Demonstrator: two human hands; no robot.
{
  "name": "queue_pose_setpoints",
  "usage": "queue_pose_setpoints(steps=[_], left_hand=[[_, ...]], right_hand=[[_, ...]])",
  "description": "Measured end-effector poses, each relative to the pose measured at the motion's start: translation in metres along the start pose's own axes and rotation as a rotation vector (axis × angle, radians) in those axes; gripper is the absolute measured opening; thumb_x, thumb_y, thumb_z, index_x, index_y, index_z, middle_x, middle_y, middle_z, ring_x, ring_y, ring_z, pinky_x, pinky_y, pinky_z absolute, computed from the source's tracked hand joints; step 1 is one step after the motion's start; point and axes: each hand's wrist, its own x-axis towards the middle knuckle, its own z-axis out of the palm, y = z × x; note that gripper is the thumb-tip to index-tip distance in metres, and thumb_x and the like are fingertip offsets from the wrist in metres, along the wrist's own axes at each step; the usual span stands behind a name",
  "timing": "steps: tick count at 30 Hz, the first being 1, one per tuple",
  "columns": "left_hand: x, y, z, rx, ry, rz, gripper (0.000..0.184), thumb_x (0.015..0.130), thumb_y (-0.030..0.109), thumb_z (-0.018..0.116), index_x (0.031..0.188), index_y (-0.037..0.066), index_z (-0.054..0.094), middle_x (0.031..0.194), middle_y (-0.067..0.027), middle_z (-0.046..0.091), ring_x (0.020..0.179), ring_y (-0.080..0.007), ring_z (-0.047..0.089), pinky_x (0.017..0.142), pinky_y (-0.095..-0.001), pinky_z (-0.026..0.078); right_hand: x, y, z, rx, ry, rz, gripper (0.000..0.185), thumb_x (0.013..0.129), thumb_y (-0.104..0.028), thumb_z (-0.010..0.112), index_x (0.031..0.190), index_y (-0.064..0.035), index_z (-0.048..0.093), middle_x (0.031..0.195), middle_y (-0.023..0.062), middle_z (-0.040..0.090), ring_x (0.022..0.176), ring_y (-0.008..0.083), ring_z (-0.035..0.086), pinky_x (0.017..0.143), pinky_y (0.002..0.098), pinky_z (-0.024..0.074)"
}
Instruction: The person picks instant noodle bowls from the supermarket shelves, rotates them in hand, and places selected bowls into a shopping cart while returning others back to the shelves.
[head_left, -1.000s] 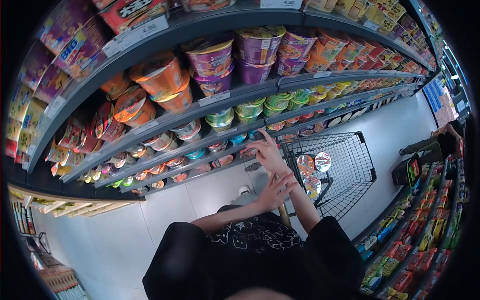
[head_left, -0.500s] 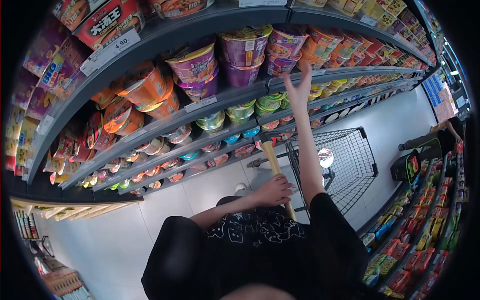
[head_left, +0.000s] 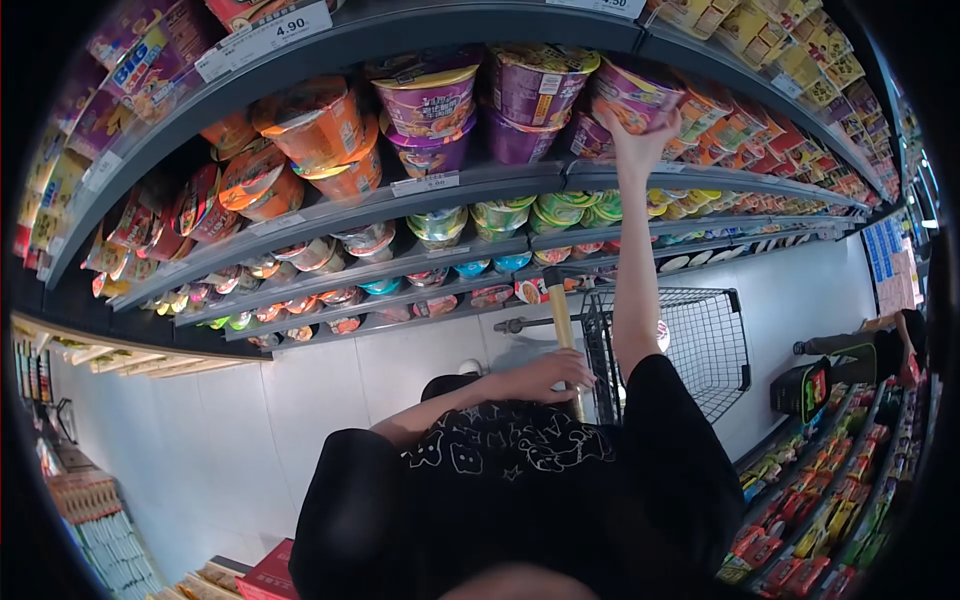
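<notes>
My right hand [head_left: 640, 145] reaches up to the shelf, its fingers wrapped round a purple instant noodle bowl [head_left: 637, 95] and tilting it. Other purple noodle bowls [head_left: 430, 105] stand stacked to the left of it, and orange ones [head_left: 705, 115] sit just to its right. Down by my waist, my left hand [head_left: 548, 376] is closed over the yellowish push handle [head_left: 562, 320] of a black wire shopping cart [head_left: 700, 345].
Lower shelves hold green noodle bowls [head_left: 440, 228] and other tubs. A price label [head_left: 425, 184] sits on the shelf edge. Across the aisle are packet-filled shelves [head_left: 820, 490], with a person [head_left: 890, 345] beside a dark basket [head_left: 800, 390]. A round object lies in the cart.
My right hand has moved up and taken hold of a purple noodle bowl, which is now tilted. My left hand stays on the cart handle. The view has shifted slightly.
</notes>
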Motion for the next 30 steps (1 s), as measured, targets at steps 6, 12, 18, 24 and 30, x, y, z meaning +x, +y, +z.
queue_pose_setpoints(steps=[6, 12, 18, 24, 30], left_hand=[[-0.001, -0.021, -0.017, -0.024, 0.394, -0.201, 0.019, 0.08, 0.007, 0.051, 0.097, 0.002, 0.058, 0.102, -0.0098, 0.058, 0.095, -0.0228, 0.054, 0.082, -0.0315, 0.043], [0.0, -0.009, -0.07, -0.313, 0.881, -0.334, 0.054, 0.08, 0.019, 0.055, 0.127, 0.007, 0.033, 0.124, -0.0112, 0.042, 0.109, -0.0224, 0.045, 0.091, -0.0341, 0.035], [-0.027, -0.003, -0.088, -0.641, 1.016, -0.315, 0.088, 0.072, 0.054, 0.059, 0.135, 0.013, 0.015, 0.132, -0.0089, 0.03, 0.121, -0.0222, 0.032, 0.098, -0.0361, 0.028], [-0.036, 0.021, -0.097, -0.486, 1.284, -0.269, 0.084, 0.08, 0.035, 0.057, 0.137, 0.016, -0.001, 0.127, -0.0116, 0.034, 0.11, -0.0188, 0.041, 0.093, -0.0295, 0.034], [-0.038, 0.039, -0.1, -0.422, 1.403, -0.457, 0.05, 0.085, 0.019, 0.05, 0.13, 0.005, 0.032, 0.118, -0.0126, 0.045, 0.096, -0.0139, 0.051, 0.08, -0.0243, 0.042]], right_hand=[[-0.067, -0.01, -0.072, 0.538, -0.069, 0.245, 0.08, 0.071, -0.018, 0.068, 0.13, -0.0039, 0.016, 0.119, 0.0109, 0.035, 0.111, 0.0228, 0.036, 0.094, 0.0316, 0.0303], [-0.147, -0.002, -0.094, 1.38, -0.595, 0.978, 0.063, 0.082, -0.049, 0.036, 0.131, -0.0115, 0.027, 0.129, 0.01, 0.036, 0.118, 0.027, 0.036, 0.096, 0.0489, 0.0291], [-0.194, -0.009, -0.072, 1.683, -0.981, 1.581, 0.074, 0.077, -0.066, 0.032, 0.13, -0.0145, 0.033, 0.132, 0.0091, 0.034, 0.119, 0.0278, 0.035, 0.096, 0.0537, 0.0244], [-0.205, -0.025, -0.063, 0.876, -1.057, 0.998, 0.065, 0.081, -0.05, 0.047, 0.132, -0.0158, 0.025, 0.126, 0.0034, 0.038, 0.116, 0.0191, 0.037, 0.088, 0.0344, 0.0382], [-0.213, -0.018, -0.064, 1.065, -0.963, 1.005, 0.059, 0.085, -0.044, 0.045, 0.131, -0.0137, 0.027, 0.126, 0.0042, 0.038, 0.114, 0.017, 0.039, 0.093, 0.034, 0.0347]])
